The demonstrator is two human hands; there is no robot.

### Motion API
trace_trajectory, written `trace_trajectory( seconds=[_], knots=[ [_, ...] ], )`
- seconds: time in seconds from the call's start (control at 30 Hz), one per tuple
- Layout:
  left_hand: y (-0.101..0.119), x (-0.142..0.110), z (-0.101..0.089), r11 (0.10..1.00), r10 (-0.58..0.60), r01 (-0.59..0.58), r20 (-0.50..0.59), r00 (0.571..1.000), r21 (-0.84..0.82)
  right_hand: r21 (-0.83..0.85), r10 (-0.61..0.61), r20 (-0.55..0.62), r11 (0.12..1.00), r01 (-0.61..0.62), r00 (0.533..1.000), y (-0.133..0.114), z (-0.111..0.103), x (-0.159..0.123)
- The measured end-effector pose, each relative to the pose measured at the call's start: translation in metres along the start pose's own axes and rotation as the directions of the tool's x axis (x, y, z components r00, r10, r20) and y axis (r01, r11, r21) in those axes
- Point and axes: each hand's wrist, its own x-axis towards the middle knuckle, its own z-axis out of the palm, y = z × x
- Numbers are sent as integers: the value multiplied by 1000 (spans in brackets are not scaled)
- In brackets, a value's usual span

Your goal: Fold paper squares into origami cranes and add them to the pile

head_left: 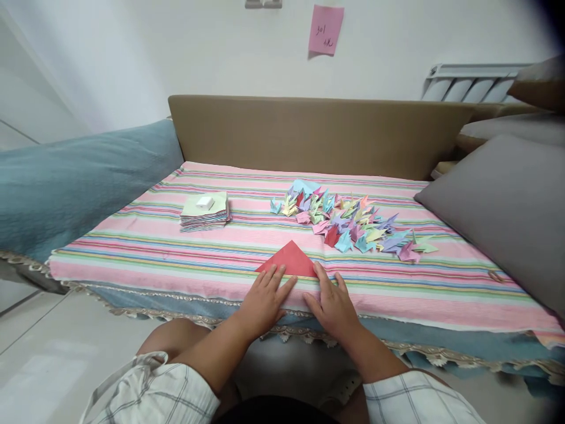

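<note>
A red sheet of paper (292,259), folded into a triangle, lies on the striped cloth in front of me with its point away from me. My left hand (266,297) rests flat with spread fingers on the triangle's near left edge. At the near right corner, my right hand (333,300) lies with its fingers apart, the index fingertip touching the paper. Neither hand wraps around anything. Beyond the triangle to the right is a heap of folded paper cranes (348,221) in several colours. Back left stands a stack of coloured paper sheets (205,218) with a small white box-like object (205,203) on top.
The striped cloth (145,235) covers a sofa seat with a brown backrest (309,132). A blue-covered armrest (88,165) bounds the left, and grey cushions (503,206) the right. A small brownish loop (497,275) lies near the cushion. A pink note (325,29) hangs on the wall.
</note>
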Motion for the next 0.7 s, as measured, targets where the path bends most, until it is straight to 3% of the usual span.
trace_trajectory(
  seconds=[0.37,0.53,0.6,0.7],
  knots=[
    [-27,-17,-10,979,-206,206,26,978,14,60,52,-6,997,-52,999,2,-5,3],
    [-38,-2,-22,955,-275,263,-76,958,-135,167,148,12,975,-148,989,12,-5,11],
    [-43,6,-22,928,-348,321,-129,929,-190,194,192,-13,963,-186,981,18,-2,16],
    [-48,15,-19,901,-409,375,-145,901,-217,142,206,-57,970,-196,977,23,1,21]
  ],
)
